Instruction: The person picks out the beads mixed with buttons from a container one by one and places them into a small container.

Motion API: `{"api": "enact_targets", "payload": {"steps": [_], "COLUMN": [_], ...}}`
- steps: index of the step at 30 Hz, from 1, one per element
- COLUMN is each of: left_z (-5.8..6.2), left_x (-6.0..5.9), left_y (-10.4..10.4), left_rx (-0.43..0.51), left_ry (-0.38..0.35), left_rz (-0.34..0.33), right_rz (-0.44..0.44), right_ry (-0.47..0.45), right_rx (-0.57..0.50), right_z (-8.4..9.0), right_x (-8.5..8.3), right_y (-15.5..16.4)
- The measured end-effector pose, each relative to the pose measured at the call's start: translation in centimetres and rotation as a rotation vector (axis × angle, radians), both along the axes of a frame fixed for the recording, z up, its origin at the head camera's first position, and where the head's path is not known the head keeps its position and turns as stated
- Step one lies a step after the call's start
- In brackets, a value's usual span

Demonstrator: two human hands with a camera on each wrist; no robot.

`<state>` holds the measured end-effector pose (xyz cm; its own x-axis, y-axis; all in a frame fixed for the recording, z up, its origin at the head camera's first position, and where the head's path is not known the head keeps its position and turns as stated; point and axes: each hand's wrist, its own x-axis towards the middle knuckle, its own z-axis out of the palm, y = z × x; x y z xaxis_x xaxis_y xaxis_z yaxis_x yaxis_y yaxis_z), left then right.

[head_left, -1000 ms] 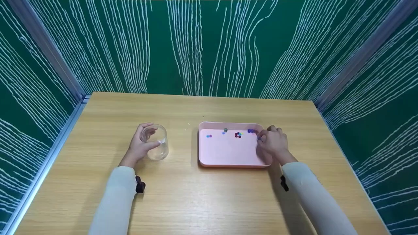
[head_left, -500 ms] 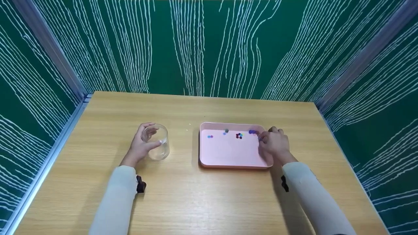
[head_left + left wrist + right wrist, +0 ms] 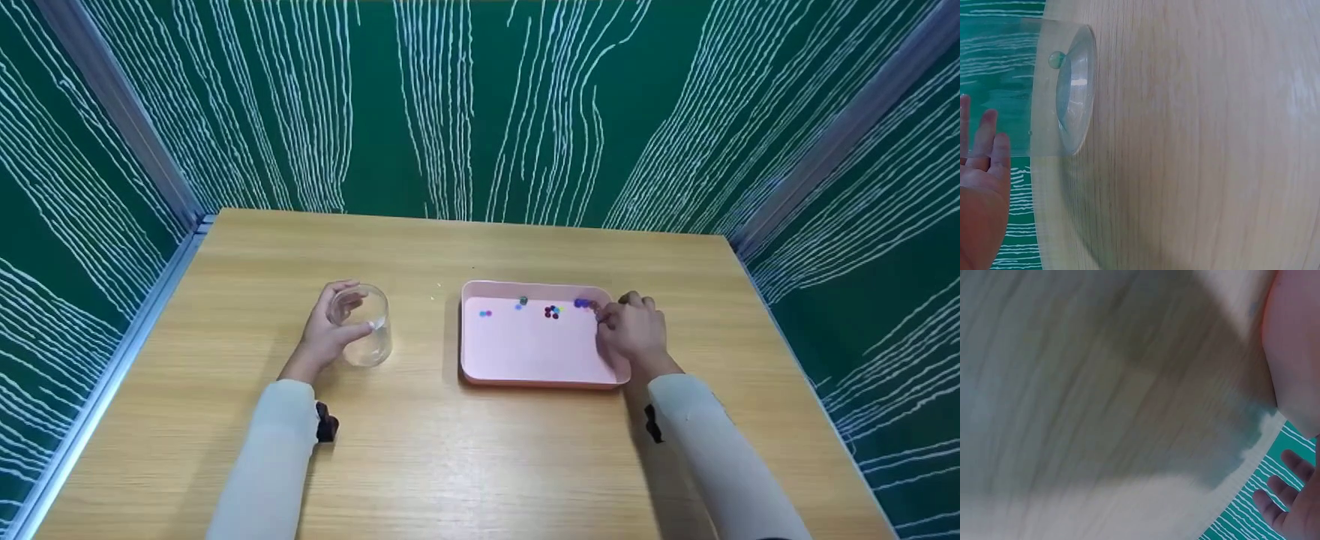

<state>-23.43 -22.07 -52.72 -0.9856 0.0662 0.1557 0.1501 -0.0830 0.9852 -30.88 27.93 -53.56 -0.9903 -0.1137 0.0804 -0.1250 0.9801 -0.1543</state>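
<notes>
**Beads at the tray's far edge**

Coloured beads point(image 3: 552, 311) lie scattered along the far side of the pink tray point(image 3: 525, 352), and my right hand point(image 3: 634, 334) sits at the tray's far right corner, fingertips curled in beside the purple ones point(image 3: 581, 303). Whether I already pinch a bead I cannot tell; the fingers hide it. My left hand point(image 3: 326, 330) wraps the clear glass point(image 3: 364, 326), which stands upright on the wooden table point(image 3: 450, 450), well apart from the tray.

I judge this to be the picking step: nipping one small bead. Next would call for a fine pinch, then a carry across to the glass.

My left wrist view shows one greenish bead point(image 3: 1055, 59) in the glass, which the head view misses. My right wrist view is mostly blurred table.
</notes>
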Motion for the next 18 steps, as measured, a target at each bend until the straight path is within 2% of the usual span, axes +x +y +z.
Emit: {"api": "enact_targets", "payload": {"steps": [10,18], "left_z": [-0.1,-0.24], "left_x": [-0.18,-0.16], "left_y": [0.15,0.16], "left_rx": [0.022,0.026], "left_ry": [0.024,0.021], "left_rz": [0.024,0.018], "right_rz": [-0.016,-0.017], "right_ry": [-0.003,-0.013], "right_rx": [0.003,-0.001], "right_z": [-0.27,-0.32], "right_x": [-0.04,-0.02], "right_y": [-0.03,-0.06]}}
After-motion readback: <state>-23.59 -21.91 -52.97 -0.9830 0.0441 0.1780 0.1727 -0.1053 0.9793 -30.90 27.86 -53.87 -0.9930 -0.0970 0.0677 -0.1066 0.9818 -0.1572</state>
